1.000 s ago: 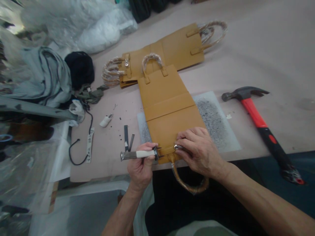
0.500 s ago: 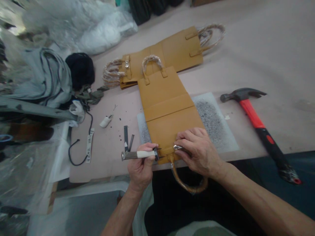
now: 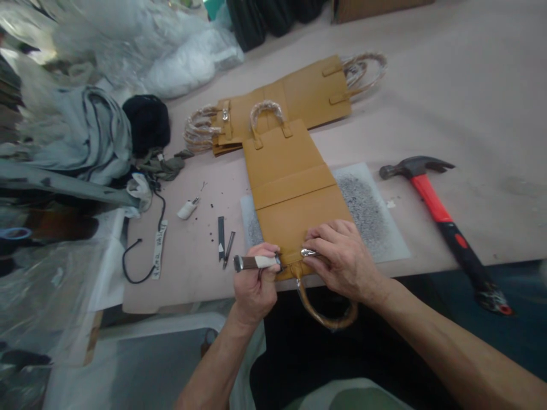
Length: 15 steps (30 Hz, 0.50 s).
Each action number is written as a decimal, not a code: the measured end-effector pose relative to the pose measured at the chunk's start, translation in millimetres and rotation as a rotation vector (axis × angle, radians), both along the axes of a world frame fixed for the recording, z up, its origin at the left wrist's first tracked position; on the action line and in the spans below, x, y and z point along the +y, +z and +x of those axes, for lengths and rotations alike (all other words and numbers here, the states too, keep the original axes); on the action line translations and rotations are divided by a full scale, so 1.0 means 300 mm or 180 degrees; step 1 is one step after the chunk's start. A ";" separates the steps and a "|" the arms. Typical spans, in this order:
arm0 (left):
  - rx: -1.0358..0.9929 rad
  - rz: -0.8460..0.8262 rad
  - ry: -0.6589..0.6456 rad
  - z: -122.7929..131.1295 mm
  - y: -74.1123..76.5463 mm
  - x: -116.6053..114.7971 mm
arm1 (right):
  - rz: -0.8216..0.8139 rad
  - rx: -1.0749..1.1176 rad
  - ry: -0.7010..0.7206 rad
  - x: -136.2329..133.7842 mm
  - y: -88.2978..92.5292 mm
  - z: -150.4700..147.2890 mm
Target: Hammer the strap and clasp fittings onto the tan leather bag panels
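Risk, tool: L hand (image 3: 255,290) grips white-wrapped tool (image 3: 250,262), tilted; its far end's near tan panel (image 3: 297,210), so could scratch it if grip slips.
Risk, fitting: R hand (image 3: 344,259) pinches metal fitting (image 3: 307,252) at fingertips; might shift if pinch loosens.
Risk, edge: near handle (image 3: 328,324) hangs nearer body than R hand, past table (image 3: 171,296) edge; wt. could tug panel askew.
Panel: betw. & beyond hands, over speckled mat (image 3: 371,210); smooth, w/ crosswise seam, film-wrapped far handle (image 3: 267,105).
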State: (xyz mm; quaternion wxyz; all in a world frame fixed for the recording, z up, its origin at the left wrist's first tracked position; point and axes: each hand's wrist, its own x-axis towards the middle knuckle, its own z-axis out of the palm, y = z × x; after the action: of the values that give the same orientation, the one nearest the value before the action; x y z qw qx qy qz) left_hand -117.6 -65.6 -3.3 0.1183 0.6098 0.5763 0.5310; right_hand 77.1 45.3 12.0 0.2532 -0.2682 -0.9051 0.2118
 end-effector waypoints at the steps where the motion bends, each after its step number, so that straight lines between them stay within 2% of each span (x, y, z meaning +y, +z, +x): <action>1: 0.0047 0.0012 0.0003 0.003 0.002 0.003 | 0.0012 -0.0006 -0.0006 0.000 0.000 0.000; 7: 0.0013 -0.0073 -0.0204 -0.014 0.017 0.016 | 0.0056 -0.0012 -0.0027 -0.002 0.001 0.000; 11: -0.0150 -0.0155 -0.0195 -0.024 0.023 0.023 | 0.0042 0.0008 -0.0064 -0.007 -0.003 -0.005; 13: -0.0232 -0.0157 -0.0212 -0.024 0.020 0.024 | -0.0041 0.0018 -0.0068 -0.007 -0.001 -0.006; 15: -0.0292 -0.0169 -0.0250 -0.024 0.016 0.023 | -0.0348 0.0197 0.0040 -0.002 0.008 0.003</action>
State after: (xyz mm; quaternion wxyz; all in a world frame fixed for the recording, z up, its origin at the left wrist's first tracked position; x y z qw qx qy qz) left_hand -124.7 -58.7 1.4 0.1814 0.6036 0.5598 0.5379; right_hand 78.1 44.8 14.3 0.2646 -0.2693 -0.8855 0.2707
